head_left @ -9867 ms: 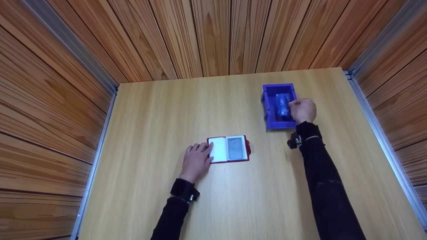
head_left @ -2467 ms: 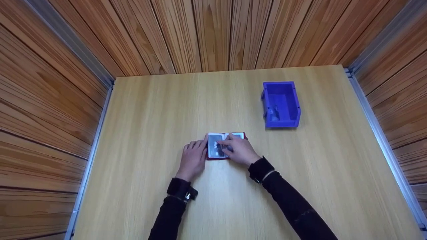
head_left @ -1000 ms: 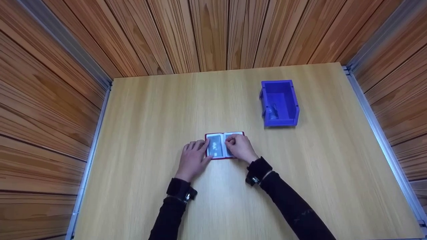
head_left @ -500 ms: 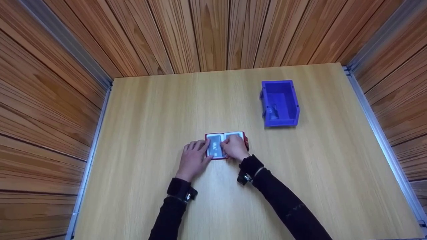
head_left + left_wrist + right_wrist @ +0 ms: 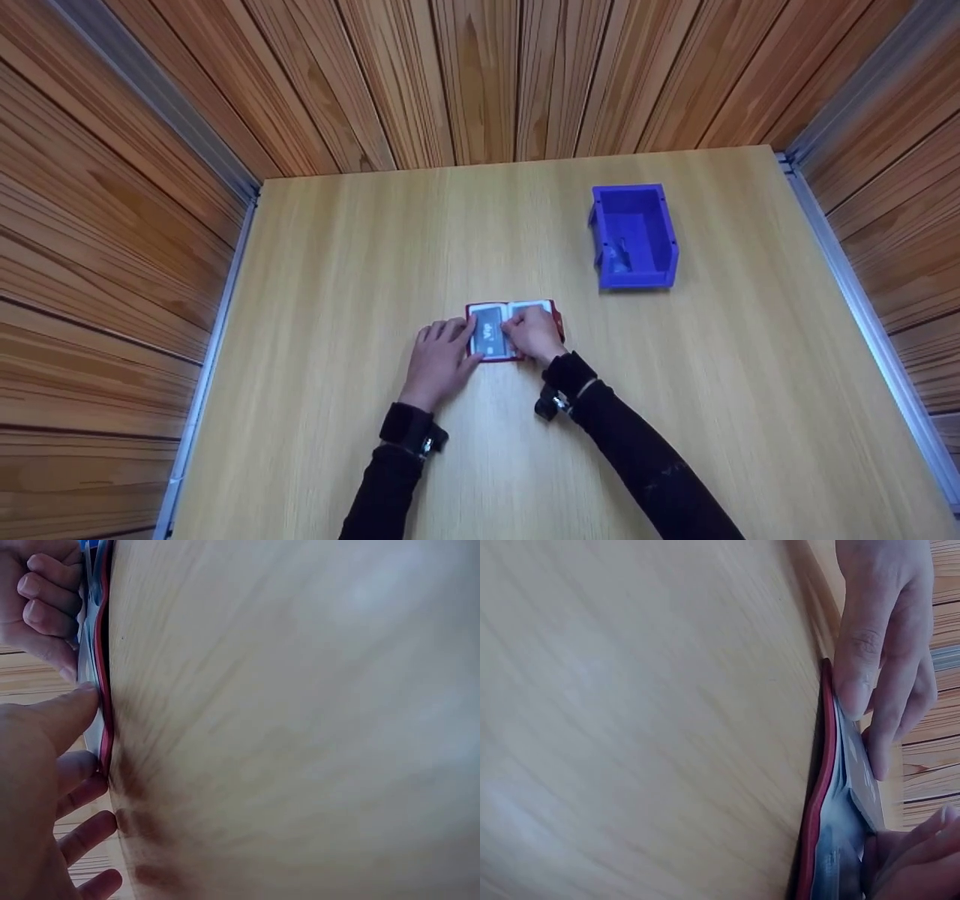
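While the red holder (image 5: pixel 517 306) lies open on the table (image 5: pixel 337 285), its left edge is pressed by the left hand (image 5: pixel 439 362), fingers extended, and the card (image 5: pixel 488 331) there is pinched by the curled right hand (image 5: pixel 535 334). Most of the right page is hidden by that hand. Farther off, something small (image 5: pixel 619 256) is held in the bin (image 5: pixel 637 280). Layered sleeves (image 5: pixel 836 832) are shown edge-on only by the wrist views.

Only one text can be read: "Vip", in pale letters, set sideways, on the grey card (image 5: pixel 489 334) in the left page of the red wallet (image 5: pixel 508 310), about midway between the left and right edges of the worktop (image 5: pixel 360 262). A pale mark (image 5: pixel 490 350) beside it is too small for reading.
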Motion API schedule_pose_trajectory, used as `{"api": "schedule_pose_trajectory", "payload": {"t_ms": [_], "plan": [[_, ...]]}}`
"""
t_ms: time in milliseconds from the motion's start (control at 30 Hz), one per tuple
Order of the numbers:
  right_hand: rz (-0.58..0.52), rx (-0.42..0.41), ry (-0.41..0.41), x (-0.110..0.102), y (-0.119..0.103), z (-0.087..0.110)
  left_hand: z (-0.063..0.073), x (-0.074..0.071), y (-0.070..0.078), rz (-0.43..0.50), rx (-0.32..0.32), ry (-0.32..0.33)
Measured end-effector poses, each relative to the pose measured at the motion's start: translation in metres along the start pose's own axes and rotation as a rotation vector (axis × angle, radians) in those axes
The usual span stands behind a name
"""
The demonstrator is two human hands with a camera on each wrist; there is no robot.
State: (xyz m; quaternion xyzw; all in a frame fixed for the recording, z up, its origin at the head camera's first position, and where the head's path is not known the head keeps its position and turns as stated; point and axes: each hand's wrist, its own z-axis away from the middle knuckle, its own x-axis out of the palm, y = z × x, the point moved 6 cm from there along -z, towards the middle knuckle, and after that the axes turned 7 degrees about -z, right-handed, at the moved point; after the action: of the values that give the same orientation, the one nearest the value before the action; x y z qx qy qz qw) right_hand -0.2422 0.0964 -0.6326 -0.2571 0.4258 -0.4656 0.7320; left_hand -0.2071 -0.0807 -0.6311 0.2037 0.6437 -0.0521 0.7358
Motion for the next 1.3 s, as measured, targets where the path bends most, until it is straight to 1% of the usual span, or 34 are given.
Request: {"api": "schedule_pose_trajectory", "payload": {"t_ms": [233,500,667,767,967,1167,1300], "plan": [[-0.055,0.015,0.015,-0.004,0.001,0.002,0.001,-0.002,0.001,0.005,0.012,0.015],[-0.011,0.014,0.044,-0.015,0.005,0.003,0.001,0.000,0.000,0.003,0.003,0.004],[-0.010,0.024,0.030,-0.023,0.009,0.002,0.003,-0.001,0.001,0.013,0.001,0.007],[-0.038,0.038,0.012,-0.027,0.013,0.002,0.003,-0.001,0.001,0.016,-0.007,0.001],[-0.134,0.088,-0.004,-0.036,0.020,0.004,0.004,-0.001,0.001,0.021,-0.015,-0.014],[-0.185,0.087,-0.014,-0.043,0.026,0.005,0.004,-0.001,0.001,0.030,-0.015,-0.015],[-0.195,0.080,-0.003,-0.051,0.029,0.006,0.004,-0.001,0.000,0.032,-0.007,-0.005]]}}
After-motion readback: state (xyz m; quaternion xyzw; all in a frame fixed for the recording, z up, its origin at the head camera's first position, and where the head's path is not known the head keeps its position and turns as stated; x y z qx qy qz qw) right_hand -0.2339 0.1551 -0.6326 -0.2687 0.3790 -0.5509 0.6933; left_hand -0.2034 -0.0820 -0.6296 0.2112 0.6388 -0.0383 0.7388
